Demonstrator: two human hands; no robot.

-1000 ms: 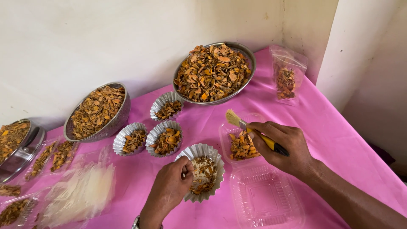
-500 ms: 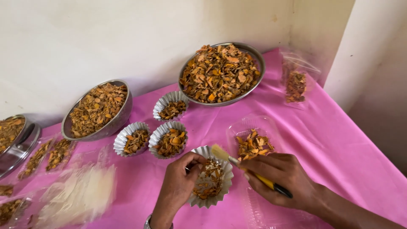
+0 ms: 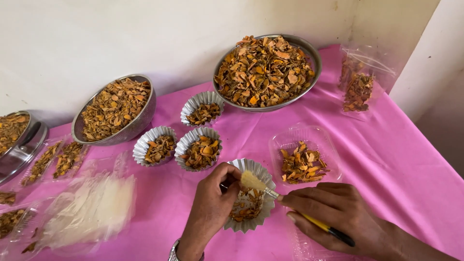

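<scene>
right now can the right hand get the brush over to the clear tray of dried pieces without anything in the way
Probably yes. The right hand holds the brush over the fluted cup, and the clear tray lies open just beyond it, nothing between. The left hand is on the cup's other side.

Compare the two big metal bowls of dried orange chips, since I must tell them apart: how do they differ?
The solid steel bowl stands farther right, looks wider and shallower, and is heaped above its rim. The mesh strainer bowl, farther left, looks smaller and deeper, with perforated sides, filled to about its rim. Both are round, on the pink cloth, by the wall.
</scene>
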